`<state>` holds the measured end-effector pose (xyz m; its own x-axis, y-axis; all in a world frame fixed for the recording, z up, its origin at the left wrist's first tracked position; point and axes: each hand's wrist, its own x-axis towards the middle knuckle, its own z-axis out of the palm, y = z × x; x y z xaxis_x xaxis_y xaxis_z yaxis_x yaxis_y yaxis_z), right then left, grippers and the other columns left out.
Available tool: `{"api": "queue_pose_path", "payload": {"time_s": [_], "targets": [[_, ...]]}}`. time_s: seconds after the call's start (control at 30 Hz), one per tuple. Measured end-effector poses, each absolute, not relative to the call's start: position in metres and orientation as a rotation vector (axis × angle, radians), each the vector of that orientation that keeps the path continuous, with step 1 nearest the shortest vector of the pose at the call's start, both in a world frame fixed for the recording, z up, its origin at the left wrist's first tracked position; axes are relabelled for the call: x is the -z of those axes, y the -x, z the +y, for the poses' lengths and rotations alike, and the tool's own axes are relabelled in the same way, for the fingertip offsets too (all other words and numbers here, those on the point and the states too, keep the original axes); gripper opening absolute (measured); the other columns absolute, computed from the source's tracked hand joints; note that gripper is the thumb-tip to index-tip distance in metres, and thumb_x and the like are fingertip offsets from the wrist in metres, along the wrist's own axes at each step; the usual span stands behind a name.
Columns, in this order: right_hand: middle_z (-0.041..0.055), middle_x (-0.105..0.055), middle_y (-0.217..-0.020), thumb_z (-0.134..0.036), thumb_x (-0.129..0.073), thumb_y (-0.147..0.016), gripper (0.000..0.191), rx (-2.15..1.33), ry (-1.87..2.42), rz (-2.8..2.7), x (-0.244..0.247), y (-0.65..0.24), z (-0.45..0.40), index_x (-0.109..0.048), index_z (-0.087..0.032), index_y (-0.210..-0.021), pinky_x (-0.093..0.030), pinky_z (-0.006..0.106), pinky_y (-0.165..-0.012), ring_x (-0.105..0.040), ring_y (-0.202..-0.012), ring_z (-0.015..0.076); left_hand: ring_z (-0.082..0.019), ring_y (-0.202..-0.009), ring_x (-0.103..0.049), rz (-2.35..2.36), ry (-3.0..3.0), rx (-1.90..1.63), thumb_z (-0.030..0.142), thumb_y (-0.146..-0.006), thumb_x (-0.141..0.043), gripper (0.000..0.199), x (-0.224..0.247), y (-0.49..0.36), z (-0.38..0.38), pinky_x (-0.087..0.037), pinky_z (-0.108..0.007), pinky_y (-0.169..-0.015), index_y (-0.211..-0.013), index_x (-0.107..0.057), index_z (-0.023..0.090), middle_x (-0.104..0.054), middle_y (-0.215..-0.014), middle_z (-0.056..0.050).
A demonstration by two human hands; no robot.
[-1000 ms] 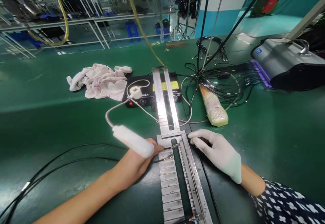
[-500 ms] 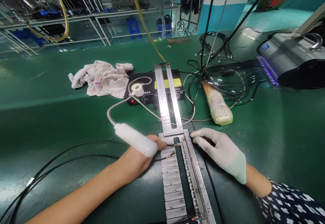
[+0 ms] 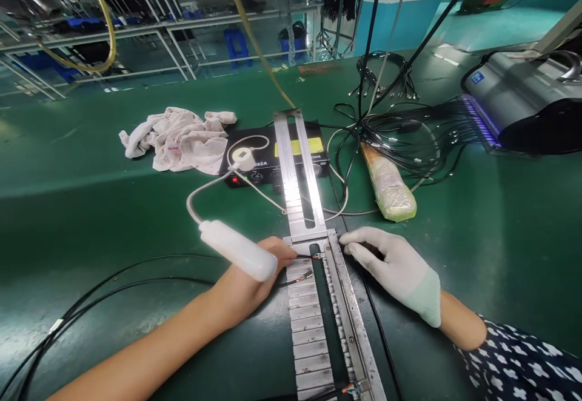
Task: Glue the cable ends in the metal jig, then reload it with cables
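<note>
Your bare left hand (image 3: 248, 283) grips the white dispenser handpiece (image 3: 237, 249), its tip at the wire end (image 3: 313, 256) lying across the top of the metal jig (image 3: 318, 304). Your gloved right hand (image 3: 395, 268) rests flat, fingers loosely extended and holding nothing, against the jig's right rail on the green counter (image 3: 91, 207).

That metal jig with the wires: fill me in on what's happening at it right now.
A person at a green bench holds a white pen-shaped tool in the bare left hand, its tip at a thin wire end laid across the metal jig. The gloved right hand rests on the jig's right rail. A black control box and a rag lie behind.
</note>
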<state>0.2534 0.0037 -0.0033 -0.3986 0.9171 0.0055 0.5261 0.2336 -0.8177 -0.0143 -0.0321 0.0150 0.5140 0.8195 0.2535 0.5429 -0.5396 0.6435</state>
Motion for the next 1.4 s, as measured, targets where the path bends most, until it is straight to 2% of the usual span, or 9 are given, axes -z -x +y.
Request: {"api": "queue_pose_path", "payload": {"time_s": [0.2,0.33,0.47,0.53,0.63,0.87,1.17,1.27,1.4], "targets": [[-0.0008,-0.068,-0.106,-0.034,-0.049,-0.092,0.022,-1.040,1.317,-2.020,0.003,-0.254,0.004,-0.067,-0.028,-0.103,-0.049,0.034,-0.089,-0.062,-0.098,0.0208,-0.020,-0.096,-0.052,1.269,-2.442,-0.631,0.009,-0.092,-0.042,0.033,-0.012,0.027,-0.039,-0.046,-0.036,-0.083,-0.114,-0.062,0.024,-0.052,-0.106,-0.008],[-0.0002,-0.068,-0.106,-0.034,-0.048,-0.092,0.023,-1.016,1.315,-2.040,0.004,-0.254,0.004,-0.067,-0.028,-0.103,-0.049,0.035,-0.088,-0.062,-0.098,0.0216,-0.021,-0.090,-0.049,1.320,-2.597,-0.563,0.005,-0.090,-0.038,0.045,-0.018,0.030,-0.051,-0.044,-0.037,-0.078,-0.126,-0.056,0.026,-0.052,-0.096,-0.008],[-0.0025,-0.068,-0.105,-0.032,-0.049,-0.092,0.021,-1.012,1.315,-2.036,0.004,-0.254,0.004,-0.067,-0.029,-0.102,-0.048,0.033,-0.088,-0.062,-0.098,0.0198,-0.024,-0.097,-0.050,1.269,-2.529,-0.382,0.013,-0.092,-0.046,0.040,-0.018,0.029,-0.063,-0.045,-0.042,-0.085,-0.131,-0.049,0.019,-0.056,-0.108,-0.012],[-0.0034,-0.068,-0.105,-0.032,-0.049,-0.092,0.020,-1.009,1.308,-2.042,0.004,-0.254,0.004,-0.066,-0.030,-0.102,-0.048,0.032,-0.089,-0.062,-0.098,0.0192,-0.022,-0.096,-0.052,1.238,-2.473,-0.424,0.011,-0.092,-0.045,0.037,-0.015,0.029,-0.065,-0.047,-0.038,-0.084,-0.128,-0.050,0.017,-0.058,-0.108,-0.012],[-0.0036,-0.068,-0.105,-0.033,-0.049,-0.092,0.020,-1.001,1.313,-2.046,0.004,-0.254,0.004,-0.067,-0.030,-0.102,-0.048,0.033,-0.088,-0.062,-0.098,0.0195,-0.019,-0.094,-0.056,1.210,-2.513,-0.566,0.006,-0.093,-0.039,0.035,-0.011,0.028,-0.062,-0.050,-0.032,-0.079,-0.122,-0.054,0.017,-0.058,-0.107,-0.010],[-0.0017,-0.068,-0.105,-0.033,-0.049,-0.092,0.022,-0.997,1.309,-2.048,0.003,-0.254,0.004,-0.067,-0.029,-0.103,-0.049,0.034,-0.087,-0.063,-0.097,0.0209,-0.022,-0.087,-0.059,1.073,-2.904,-0.533,0.011,-0.094,-0.038,0.032,-0.013,0.013,-0.038,-0.052,-0.038,-0.075,-0.120,-0.056,0.016,-0.062,-0.101,-0.011],[-0.0051,-0.068,-0.104,-0.029,-0.049,-0.092,0.020,-0.976,1.280,-2.062,0.003,-0.254,0.003,-0.066,-0.031,-0.103,-0.048,0.031,-0.087,-0.062,-0.097,0.0181,-0.019,-0.092,-0.055,1.060,-2.597,-0.620,0.010,-0.093,-0.042,0.026,-0.012,0.009,-0.040,-0.049,-0.032,-0.081,-0.114,-0.055,0.015,-0.057,-0.103,-0.009],[-0.0051,-0.068,-0.103,-0.028,-0.049,-0.092,0.019,-0.976,1.271,-2.059,0.002,-0.254,0.004,-0.066,-0.030,-0.102,-0.048,0.031,-0.086,-0.063,-0.095,0.0178,-0.022,-0.098,-0.051,1.241,-2.647,-0.642,0.009,-0.091,-0.044,0.033,-0.001,0.013,-0.053,-0.045,-0.037,-0.083,-0.120,-0.056,0.018,-0.053,-0.109,-0.011],[-0.0051,-0.069,-0.102,-0.027,-0.050,-0.091,0.019,-0.942,1.271,-2.074,0.002,-0.252,0.005,-0.066,-0.030,-0.101,-0.048,0.032,-0.086,-0.062,-0.094,0.0177,-0.023,-0.089,-0.049,1.401,-2.706,-0.472,0.005,-0.091,-0.040,0.045,0.004,0.018,-0.064,-0.039,-0.039,-0.076,-0.131,-0.050,0.021,-0.054,-0.098,-0.010]]}}
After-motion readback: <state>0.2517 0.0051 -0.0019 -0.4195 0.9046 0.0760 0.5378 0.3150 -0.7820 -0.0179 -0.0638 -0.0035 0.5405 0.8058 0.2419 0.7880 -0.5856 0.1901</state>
